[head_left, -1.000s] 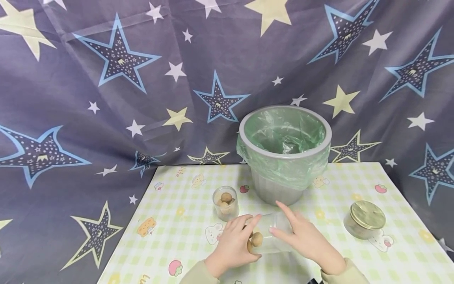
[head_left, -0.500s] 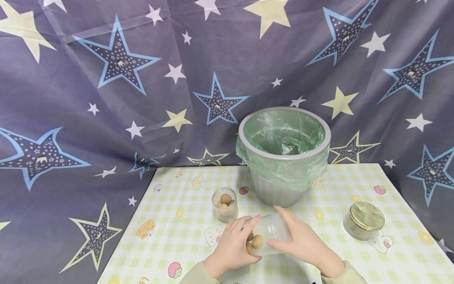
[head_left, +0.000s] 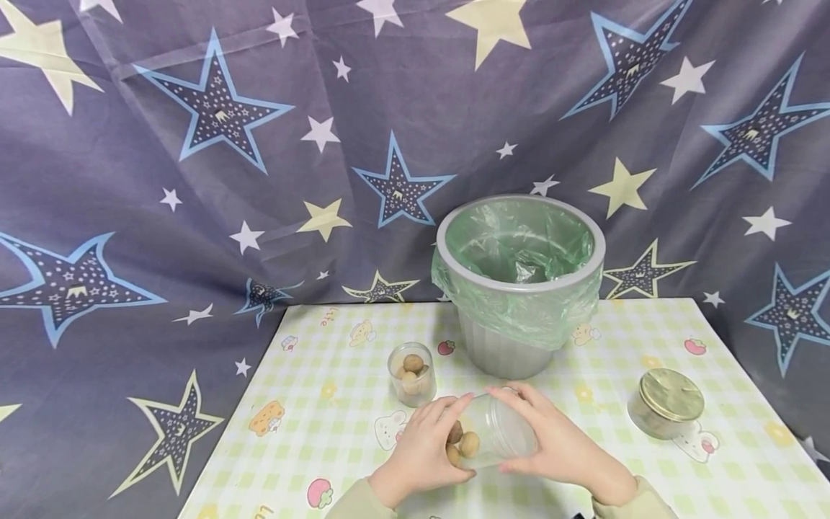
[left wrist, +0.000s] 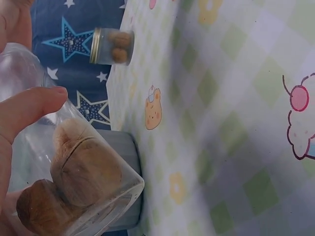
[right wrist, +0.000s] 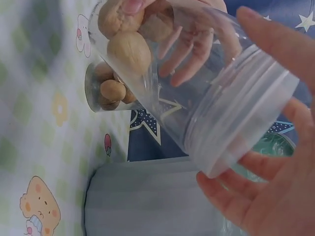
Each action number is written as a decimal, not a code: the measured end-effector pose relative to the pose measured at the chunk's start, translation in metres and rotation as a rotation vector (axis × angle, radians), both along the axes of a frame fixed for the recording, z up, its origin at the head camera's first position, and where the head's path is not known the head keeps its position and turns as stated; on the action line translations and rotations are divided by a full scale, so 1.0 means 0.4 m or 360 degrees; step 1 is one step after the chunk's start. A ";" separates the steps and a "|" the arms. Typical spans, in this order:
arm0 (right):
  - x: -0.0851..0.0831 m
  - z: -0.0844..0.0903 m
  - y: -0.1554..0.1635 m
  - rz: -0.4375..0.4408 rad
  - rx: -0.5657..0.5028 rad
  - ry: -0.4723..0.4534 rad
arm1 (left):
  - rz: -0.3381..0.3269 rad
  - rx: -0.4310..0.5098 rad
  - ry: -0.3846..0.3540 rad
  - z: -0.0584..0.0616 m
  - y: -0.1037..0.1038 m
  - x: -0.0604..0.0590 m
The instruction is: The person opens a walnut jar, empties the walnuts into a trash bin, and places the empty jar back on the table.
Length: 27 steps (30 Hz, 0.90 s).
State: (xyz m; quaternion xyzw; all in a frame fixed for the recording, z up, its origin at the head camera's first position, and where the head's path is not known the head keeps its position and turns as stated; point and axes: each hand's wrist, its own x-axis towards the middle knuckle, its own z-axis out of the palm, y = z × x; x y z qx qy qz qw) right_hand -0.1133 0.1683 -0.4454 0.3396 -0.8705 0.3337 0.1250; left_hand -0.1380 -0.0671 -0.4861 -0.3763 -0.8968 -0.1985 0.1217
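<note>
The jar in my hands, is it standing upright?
No, the jar is tilted sideways, held between the left hand and right hand.

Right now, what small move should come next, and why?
Probably a slight twist of the lid by the right hand: that hand spans the lid, which caps the tilted jar, while the left hand grips the jar near the walnuts.
</note>
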 end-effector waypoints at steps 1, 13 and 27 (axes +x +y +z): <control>0.000 0.001 0.000 0.0000 0.0005 0.0018 | 0.0002 0.0001 0.0002 0.000 0.000 0.000; 0.009 0.035 -0.023 -0.0543 0.0171 -0.0574 | 0.0007 -0.0057 0.0004 0.005 0.005 0.000; 0.017 0.025 -0.016 -0.0385 0.0170 -0.0427 | -0.0031 -0.0075 -0.0120 -0.002 -0.005 -0.001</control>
